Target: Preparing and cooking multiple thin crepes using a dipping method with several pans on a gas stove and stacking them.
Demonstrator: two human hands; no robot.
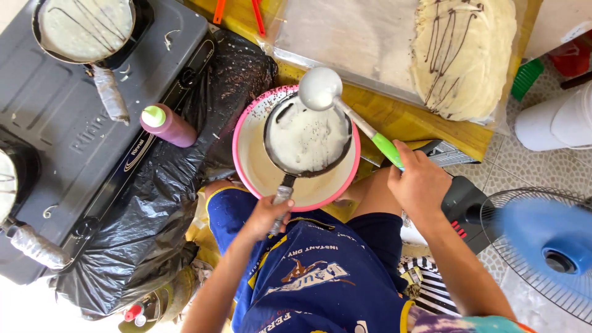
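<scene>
Head view, 1 frame.

- Left hand [266,217]: clenched on the handle of a small pan [306,143], holding it over the bowl [246,161], which is pink-rimmed and is sitting at the person's knees.
- Pan: already carrying a white, speckled coat of batter over most of its face; the near edge is looking less covered.
- Right hand [421,183]: gripping the green handle of a ladle [320,89], whose cup is hanging at the pan's far rim, coated white; whether it is touching, I cannot tell.
- Bowl: still holding pale batter, so more pouring is possible.
- Stove [74,132]: 1 pan [84,26] at the far burner is carrying a round with dark drizzle lines, seemingly cooking; a 2nd pan [7,185] is showing only at the left edge.
- Bottle [168,124]: green-capped, lying on black plastic beside the stove.
- Counter [394,117]: tray [351,43] is bearing 1 finished drizzled crepe [464,55].
- Fan [542,246]: spinning at right.

Judgement: coating is nearly done; cooking of this round is remaining.
</scene>
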